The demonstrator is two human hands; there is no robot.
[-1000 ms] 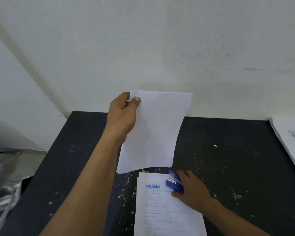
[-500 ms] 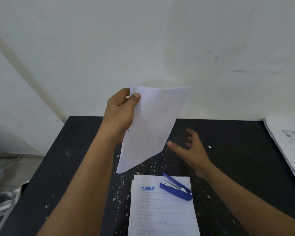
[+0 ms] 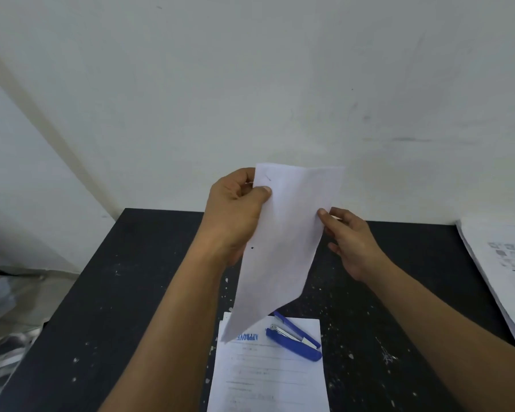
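Now two hands — left hand (image 3: 235, 212), right hand (image 3: 350, 242) — pinch one sheet (image 3: 283, 248).

The sheet (image 3: 283, 233) hides part of the form's (image 3: 268, 379) stamp (image 3: 248, 337).

Single head-worn view faces forward and down; close behind left hand (image 3: 235, 215) and right hand (image 3: 354, 242), over black table (image 3: 131, 278).

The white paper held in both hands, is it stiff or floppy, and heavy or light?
Probably floppy: the paper bends and its lower corner droops over the printed sheet. Likely very light: the left hand and right hand only pinch its edges.
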